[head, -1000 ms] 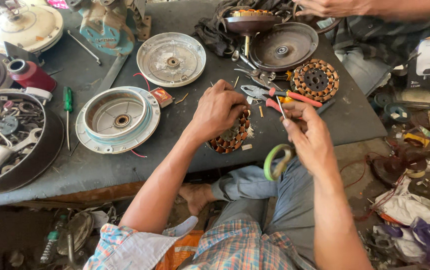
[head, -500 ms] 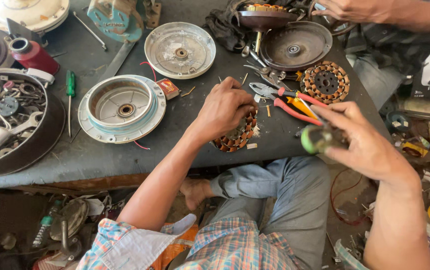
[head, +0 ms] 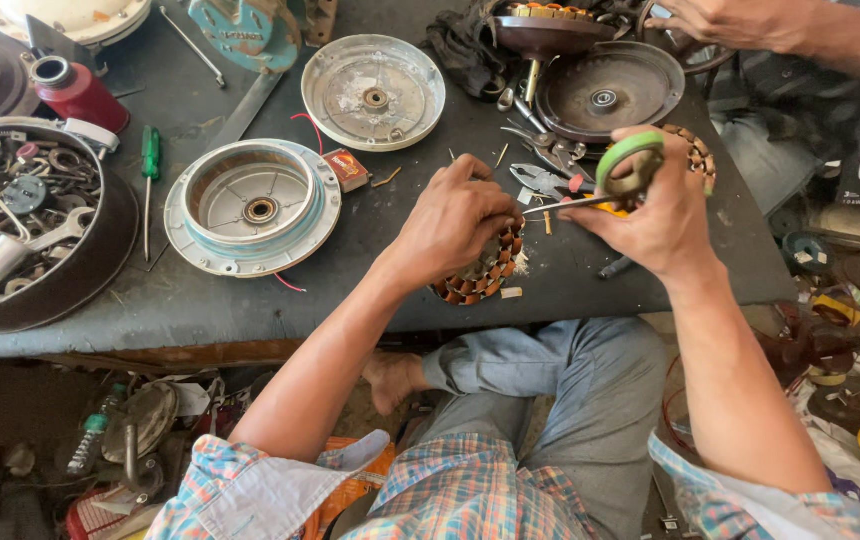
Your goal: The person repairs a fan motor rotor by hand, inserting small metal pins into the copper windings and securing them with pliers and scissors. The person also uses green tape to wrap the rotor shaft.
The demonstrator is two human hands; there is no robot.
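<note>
My left hand [head: 455, 225] presses down on a copper-wound stator [head: 483, 272] at the front edge of the dark table [head: 350, 300]. My right hand [head: 655, 215] grips green-handled scissors [head: 630, 160], whose metal blades point left and nearly reach the fingers of my left hand. A second wound stator [head: 698, 152] lies partly hidden behind my right hand.
A pale blue motor housing [head: 250, 205], a round cover plate [head: 375, 90] and a dark cover [head: 610, 90] lie on the table. There are also pliers [head: 548, 180], a green screwdriver [head: 150, 152], a red can [head: 75, 92] and a bowl of parts [head: 30, 230]. Another person's hand [head: 740, 22] is at the far right.
My right hand has come up from below the table edge and moved left with the scissors, bringing the blades next to my left hand. My left hand stayed on the stator.
</note>
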